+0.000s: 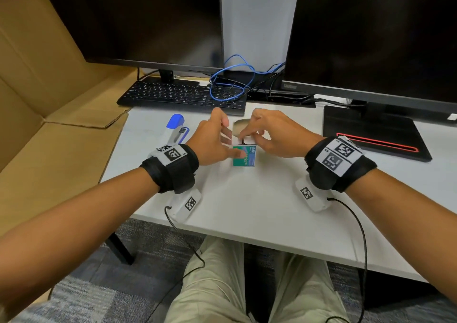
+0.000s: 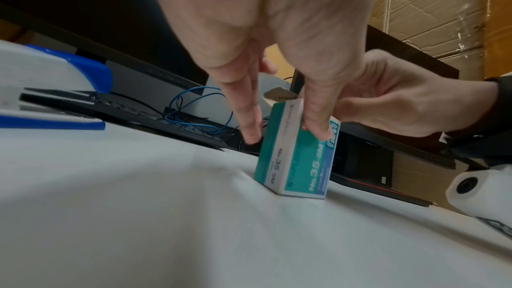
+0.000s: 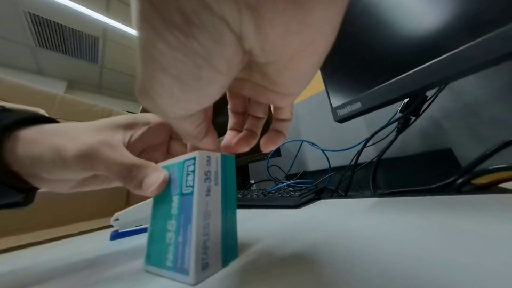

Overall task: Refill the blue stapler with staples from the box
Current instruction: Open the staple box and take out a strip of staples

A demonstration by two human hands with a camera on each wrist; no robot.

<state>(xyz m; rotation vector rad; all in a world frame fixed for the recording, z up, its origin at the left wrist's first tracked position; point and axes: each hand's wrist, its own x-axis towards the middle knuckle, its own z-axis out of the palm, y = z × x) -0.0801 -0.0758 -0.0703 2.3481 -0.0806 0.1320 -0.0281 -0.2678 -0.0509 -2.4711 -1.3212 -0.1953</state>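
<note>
The box (image 1: 244, 156) stands upright on the desk (image 1: 247, 199), the left hand (image 1: 212, 142) pinching it between thumb on the front and fingers behind. The right hand (image 1: 272, 137) has its curled fingertips (image 3: 235, 141) at the box's open top. The stapler (image 1: 176, 129) lies open just left of the left hand.
</note>
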